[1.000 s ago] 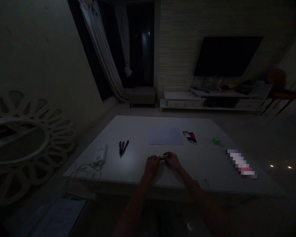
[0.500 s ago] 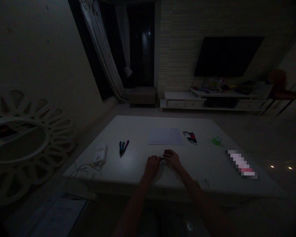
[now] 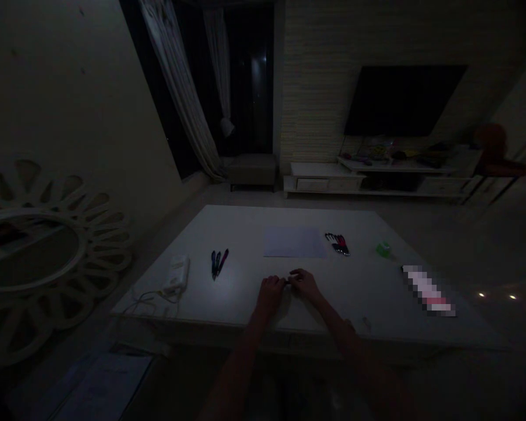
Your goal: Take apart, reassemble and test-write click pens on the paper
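Note:
Close to the near edge of the white table (image 3: 241, 298), my two hands meet over a short, dark, pen-like thing (image 3: 288, 282). My left hand (image 3: 272, 290) is closed around one end, its fingers curled down, and hides most of it. The fingertips of my right hand (image 3: 304, 283) pinch the other end. Dim light leaves its exact shape unclear. Beyond the hands lies a white sheet of paper (image 3: 294, 242). Several pens (image 3: 338, 244), dark, white and red, are lined up right of the paper. Three dark pens (image 3: 219, 263) lie to the left.
A white power strip (image 3: 176, 273) with cables sits at the table's left side. On the right are a small green object (image 3: 383, 249) and a blurred-out phone-like slab (image 3: 428, 292). A faint small item (image 3: 366, 323) lies near my right forearm.
The fingers of my right hand have drawn in slightly closer to my left hand and the pen-like thing. The objects on the table stay in place; the view shifts a little.

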The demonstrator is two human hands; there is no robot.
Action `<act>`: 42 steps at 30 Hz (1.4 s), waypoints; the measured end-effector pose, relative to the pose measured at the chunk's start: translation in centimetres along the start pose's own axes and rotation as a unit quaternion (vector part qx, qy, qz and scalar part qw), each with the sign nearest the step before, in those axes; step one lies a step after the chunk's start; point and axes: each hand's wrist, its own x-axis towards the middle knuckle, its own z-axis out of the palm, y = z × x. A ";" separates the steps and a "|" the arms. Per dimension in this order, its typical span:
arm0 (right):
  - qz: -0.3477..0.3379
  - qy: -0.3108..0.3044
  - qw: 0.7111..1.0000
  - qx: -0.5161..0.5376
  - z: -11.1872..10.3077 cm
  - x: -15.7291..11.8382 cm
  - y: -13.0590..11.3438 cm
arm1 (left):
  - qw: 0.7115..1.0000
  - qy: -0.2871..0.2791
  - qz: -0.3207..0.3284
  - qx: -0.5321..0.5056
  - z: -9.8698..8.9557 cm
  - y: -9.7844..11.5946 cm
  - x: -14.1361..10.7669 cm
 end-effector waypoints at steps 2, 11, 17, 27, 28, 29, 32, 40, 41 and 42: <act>-0.032 -0.012 0.999 0.018 0.0 0.1 0.1 | 1.000 0.003 0.001 0.000 -0.1 0.0 0.0; -0.008 -0.024 0.999 0.026 -0.2 0.2 0.2 | 1.000 -0.012 -0.006 0.001 -0.5 0.2 0.1; 0.052 0.007 0.998 0.019 -0.1 -0.2 -0.5 | 1.000 -0.012 -0.006 0.001 -0.7 0.3 0.1; 0.127 -0.014 0.991 0.029 0.0 -0.7 -0.8 | 1.000 0.005 -0.008 -0.004 -0.5 0.2 0.0; 0.136 -0.012 0.991 -0.006 0.1 -0.8 -0.8 | 1.000 0.007 -0.009 -0.004 -0.4 0.2 0.0; 0.135 -0.007 0.990 -0.039 0.1 -0.8 -0.8 | 1.000 0.009 -0.009 -0.004 -0.3 0.1 0.0; 0.107 0.002 0.993 -0.056 0.0 -0.8 -1.0 | 1.000 0.010 -0.009 -0.004 0.0 0.0 0.0; 0.173 -0.039 0.984 0.016 -0.5 -0.7 -1.5 | 1.000 0.016 -0.012 0.000 -0.1 0.0 0.0; 0.168 -0.041 0.985 0.010 -0.4 -0.6 -1.4 | 1.000 0.012 -0.014 -0.001 -0.2 0.0 0.0; 0.160 -0.044 0.986 0.011 -0.3 -0.5 -1.4 | 1.000 0.008 -0.018 -0.001 -0.3 0.1 0.1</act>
